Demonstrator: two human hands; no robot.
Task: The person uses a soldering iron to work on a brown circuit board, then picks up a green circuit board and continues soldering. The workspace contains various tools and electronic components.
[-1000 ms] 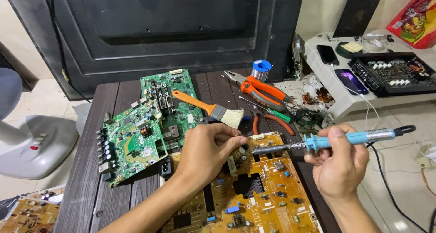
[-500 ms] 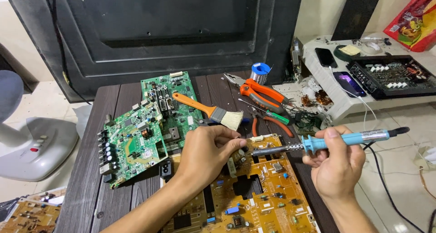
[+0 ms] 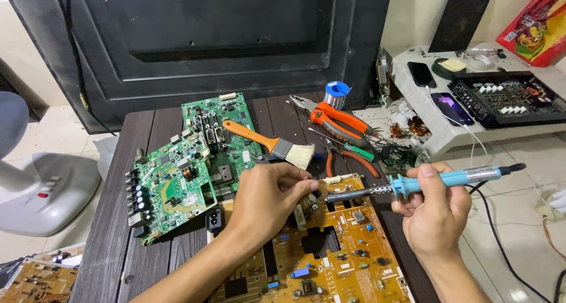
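My right hand (image 3: 435, 217) grips the blue handle of a soldering iron (image 3: 413, 184), held level with its metal tip pointing left. The tip meets my left hand (image 3: 268, 195) over the top edge of an orange circuit board (image 3: 330, 253). My left hand rests on that board with fingers curled, pinching something small at the iron's tip; what it is stays hidden. The iron's black cord trails off to the right.
Two green circuit boards (image 3: 177, 179) lie on the dark wooden table (image 3: 112, 244), with an orange-handled brush (image 3: 271, 143), orange pliers (image 3: 339, 117), a solder spool (image 3: 336, 93). A white side table (image 3: 439, 135) holds phones and a black device (image 3: 510, 99). A fan base (image 3: 41, 191) stands left.
The iron's tip has stayed at my left fingers; both hands have barely shifted on the orange board.
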